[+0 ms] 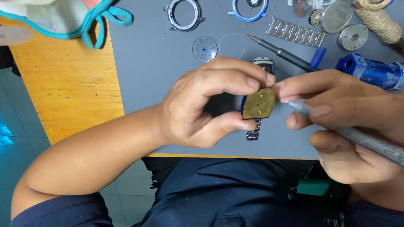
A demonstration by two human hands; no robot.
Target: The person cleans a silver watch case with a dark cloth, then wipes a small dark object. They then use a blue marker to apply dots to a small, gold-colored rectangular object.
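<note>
Two hands, left hand (203, 103) pinching brass-coloured watch dial (259, 104), right hand (354, 123) gripping grey tool (381, 148), perhaps touching it.

At the centre of the frame the left hand (202, 106) and the right hand (353, 128) meet above the mat (152, 69), which lies on the counter (67, 81). The watch dial (259, 104) sits between their fingertips, with the watch band (254, 132) just below it. The pen tool (372, 144) runs to the right edge. Along the top lie the ring case (184, 13), the round holder (250, 2), the bracelet links (295, 32) and the screwdriver (282, 53). The cloth mask (73, 12) lies upper left.
</note>
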